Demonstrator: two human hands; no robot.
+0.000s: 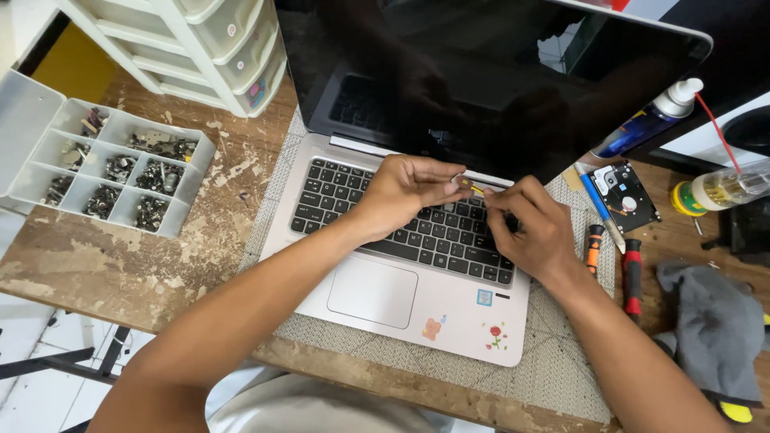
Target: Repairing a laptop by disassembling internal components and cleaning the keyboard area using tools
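Yellow-tipped small part (pixel 468 185) pinched in left hand (pixel 409 192) fingertips, above laptop keyboard (pixel 385 210); right hand (pixel 525 228) just right, fingers narrowed toward it; long axis left-right.

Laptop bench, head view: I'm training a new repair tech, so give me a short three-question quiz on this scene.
1. True or false: the laptop lid is closed.
2. The left hand pinches: A) a small dark part B) a spray can C) a cloth
3. Which side of the laptop is the compartment box of screws on?

Key: 1 false; 2 A; 3 left, while the screwdrivers lie right, past the right hand.
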